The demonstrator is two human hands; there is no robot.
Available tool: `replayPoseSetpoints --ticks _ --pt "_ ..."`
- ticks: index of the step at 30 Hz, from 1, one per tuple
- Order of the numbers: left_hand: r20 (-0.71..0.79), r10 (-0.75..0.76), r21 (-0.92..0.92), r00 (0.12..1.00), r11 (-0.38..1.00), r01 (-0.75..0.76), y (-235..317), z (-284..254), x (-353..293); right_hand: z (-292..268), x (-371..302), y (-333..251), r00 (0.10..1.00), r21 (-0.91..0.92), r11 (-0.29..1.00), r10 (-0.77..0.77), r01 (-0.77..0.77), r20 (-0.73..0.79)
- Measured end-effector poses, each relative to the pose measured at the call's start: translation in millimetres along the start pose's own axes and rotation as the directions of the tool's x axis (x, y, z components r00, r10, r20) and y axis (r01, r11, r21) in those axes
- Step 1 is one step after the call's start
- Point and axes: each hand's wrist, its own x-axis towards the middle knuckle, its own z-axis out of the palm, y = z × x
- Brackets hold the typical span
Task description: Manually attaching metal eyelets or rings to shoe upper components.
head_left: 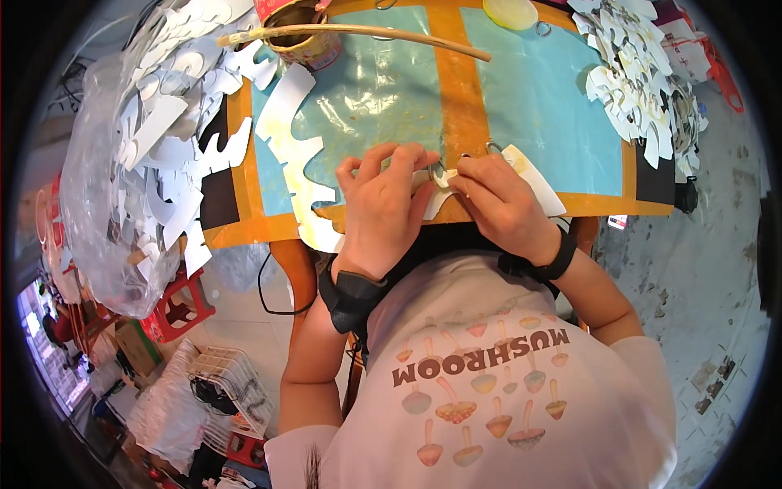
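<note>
Near the table's front edge, my left hand (383, 208) and my right hand (507, 208) work close together with bent fingers. Both pinch a white cut-out piece (536, 181) that has a yellowish smear and sticks out past my right hand. Part of the white material also shows between the hands. A thin metal ring (438, 169) is partly visible at my left fingertips; how it meets the piece is hidden. Left of my left hand lies a long white strip (295, 159) with scalloped notches and yellowish, glue-like patches.
A wooden stick (391, 33) rests across a printed tin (314, 50) at the back. White cut-outs (167, 122) heap up at left beside a clear plastic bag (98, 196). Smeared cut-outs (631, 73) pile at right. A yellowish lid (511, 12) lies at the far edge.
</note>
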Motion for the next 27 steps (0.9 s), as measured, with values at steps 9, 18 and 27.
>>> replayPoseSetpoints --ticks 9,18,27 --pt "-0.027 0.166 0.127 0.986 0.979 -0.161 -4.9 2.4 -5.3 -0.5 0.9 -3.6 0.997 0.004 0.997 0.083 -0.083 -0.003" --pt "-0.013 0.175 0.142 0.984 0.975 -0.171 -4.0 1.4 -6.0 -2.4 1.2 0.3 0.979 0.196 0.976 0.124 -0.092 -0.159" --pt "-0.007 0.171 0.162 0.985 0.972 -0.168 -3.2 1.1 -6.5 3.0 -2.5 -2.7 0.991 0.173 0.982 0.098 -0.082 -0.087"
